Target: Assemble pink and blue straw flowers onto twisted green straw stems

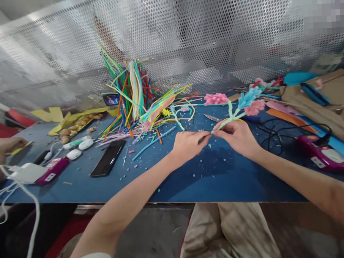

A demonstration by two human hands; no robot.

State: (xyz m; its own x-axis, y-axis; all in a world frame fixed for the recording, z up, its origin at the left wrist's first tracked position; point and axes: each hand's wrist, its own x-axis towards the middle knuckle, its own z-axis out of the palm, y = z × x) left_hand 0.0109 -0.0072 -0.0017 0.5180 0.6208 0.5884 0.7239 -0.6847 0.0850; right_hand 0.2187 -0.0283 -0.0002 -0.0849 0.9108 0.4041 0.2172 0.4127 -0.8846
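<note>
A pipe-cleaner flower stem (230, 115) in pale green carries two pink blooms and a blue one at its upper end. My right hand (237, 136) pinches this stem low down, thumb and fingers closed around it. Just left of it, my left hand (189, 144) has its fingers closed at the stem's bottom tip. Behind my hands lies a pair of scissors (212, 118), its handles partly hidden by my right hand. A smaller pipe-cleaner flower (177, 115) with yellow and blue heads rests on the table beyond my left hand.
A big heap of coloured pipe cleaners (136, 96) stands against the perforated metal screen (202, 40). A black phone (108, 158) lies to the left. Purple power strips (52, 170) with cables sit at both sides. Another person's hand (9, 145) is at far left.
</note>
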